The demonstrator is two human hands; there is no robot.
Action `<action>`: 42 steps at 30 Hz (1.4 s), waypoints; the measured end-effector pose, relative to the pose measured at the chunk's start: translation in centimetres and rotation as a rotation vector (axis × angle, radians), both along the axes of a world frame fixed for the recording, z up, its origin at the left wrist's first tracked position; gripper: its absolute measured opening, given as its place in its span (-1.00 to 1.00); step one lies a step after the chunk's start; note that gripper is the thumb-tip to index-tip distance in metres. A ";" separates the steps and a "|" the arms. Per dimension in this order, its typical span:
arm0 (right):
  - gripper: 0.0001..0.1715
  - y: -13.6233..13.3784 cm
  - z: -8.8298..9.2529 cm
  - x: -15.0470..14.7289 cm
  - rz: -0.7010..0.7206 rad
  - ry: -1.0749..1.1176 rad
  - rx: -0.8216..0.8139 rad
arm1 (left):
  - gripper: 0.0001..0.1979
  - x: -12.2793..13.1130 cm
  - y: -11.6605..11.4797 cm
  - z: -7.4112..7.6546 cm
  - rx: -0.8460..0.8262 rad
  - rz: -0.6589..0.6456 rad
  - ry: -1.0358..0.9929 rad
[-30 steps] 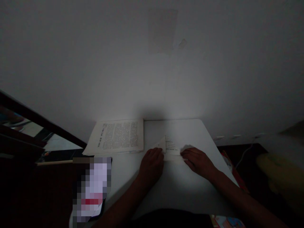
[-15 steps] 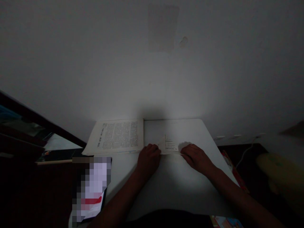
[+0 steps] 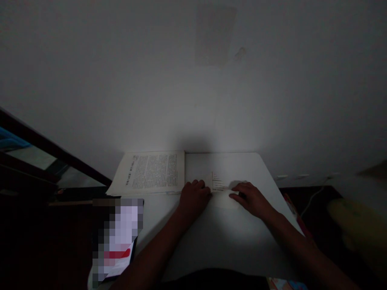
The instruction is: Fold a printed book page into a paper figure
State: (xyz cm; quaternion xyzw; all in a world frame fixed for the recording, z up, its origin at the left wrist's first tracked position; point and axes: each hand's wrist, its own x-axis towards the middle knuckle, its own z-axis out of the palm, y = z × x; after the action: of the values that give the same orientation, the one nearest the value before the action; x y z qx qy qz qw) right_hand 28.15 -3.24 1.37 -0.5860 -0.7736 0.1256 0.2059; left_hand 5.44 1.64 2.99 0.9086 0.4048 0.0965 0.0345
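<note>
A small folded sheet of printed paper lies on the white table, its top rising to a point. My left hand is closed at the paper's left side, fingers curled and pressed onto its edge; the fingertips are partly hidden. At the paper's right corner is my right hand, its thumb and forefinger parted with a gap between them. Whether the forefinger still touches the corner is hard to see in the dim light. Left of the paper rests a book or stack of printed pages.
A tablet-like device with a lit, blurred screen lies at the table's left edge. The wall rises directly behind the table. To the right are a pale cable and a yellowish object beyond the table edge.
My right thumb and forefinger have parted at the paper's right corner. My left hand has shifted slightly right along the paper. The view has moved a little.
</note>
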 end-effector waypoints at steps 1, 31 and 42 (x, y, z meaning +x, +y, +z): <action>-0.77 0.1 0.1 0.0 -0.003 -0.005 -0.012 | -0.87 0.3 0.0 0.1 -0.003 -0.010 0.012; -0.78 1.7 2.1 0.5 -0.275 0.183 -0.447 | -0.63 3.2 1.6 0.9 -0.313 0.180 0.158; -0.50 2.0 1.9 -2.6 -0.352 -0.088 -0.201 | -0.57 3.4 2.1 1.5 -0.376 0.219 0.134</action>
State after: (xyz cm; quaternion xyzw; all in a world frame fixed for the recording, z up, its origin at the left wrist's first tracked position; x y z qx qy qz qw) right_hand 25.59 -1.23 3.26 -0.7347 -0.6510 0.1384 0.1311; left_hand 8.89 3.76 4.44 0.8413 0.5131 -0.0382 0.1654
